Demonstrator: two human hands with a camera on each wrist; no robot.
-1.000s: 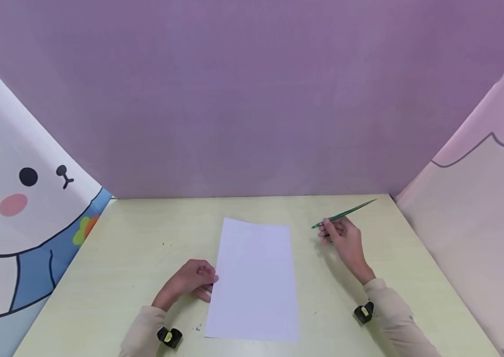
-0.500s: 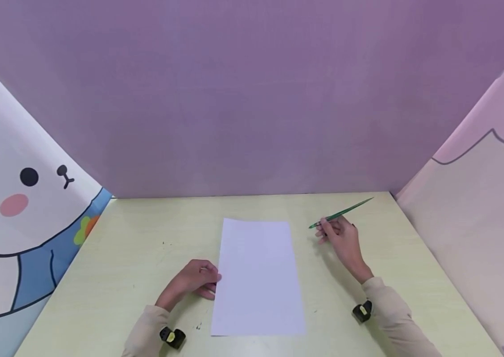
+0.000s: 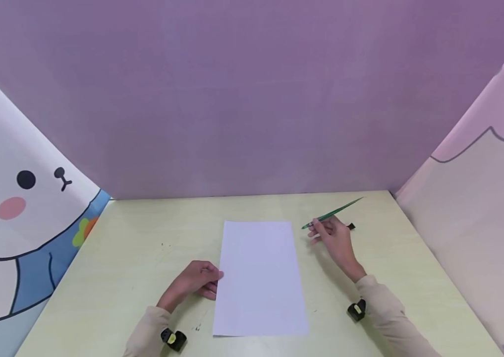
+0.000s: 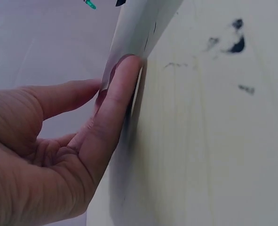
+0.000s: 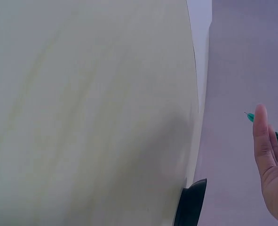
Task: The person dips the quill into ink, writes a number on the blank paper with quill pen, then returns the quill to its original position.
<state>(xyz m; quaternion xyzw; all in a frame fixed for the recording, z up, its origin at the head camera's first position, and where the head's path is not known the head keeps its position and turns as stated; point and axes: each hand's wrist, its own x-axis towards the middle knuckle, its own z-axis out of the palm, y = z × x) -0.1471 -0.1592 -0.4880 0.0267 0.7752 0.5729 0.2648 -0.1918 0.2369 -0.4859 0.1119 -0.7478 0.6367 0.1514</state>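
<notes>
A white sheet of paper [image 3: 258, 282] lies upright in front of me in the head view. My left hand [image 3: 197, 278] pinches its left edge. In the left wrist view the thumb is on one face of the sheet and a finger [image 4: 115, 103] is on the other, near the tabletop. To the right of the sheet, my right hand [image 3: 334, 240] holds a slim green pen [image 3: 334, 214] shaped like a blade of grass, above the table. Its writing tip points left toward the paper. In the right wrist view, the pen's tip [image 5: 250, 117] shows beyond a finger.
Just behind the right hand, a small black object [image 3: 351, 226] is partly hidden on the table [image 3: 144, 223]. A dark shape [image 5: 190, 205] shows in the right wrist view. Dark specks [image 3: 197, 327] mark the tabletop. A purple wall [image 3: 252, 124] stands at the back, with printed panels at both sides.
The paper has shifted slightly right and straightened, with the left hand following it. My right hand has moved a little left with the pen, and more of the black object shows behind it.
</notes>
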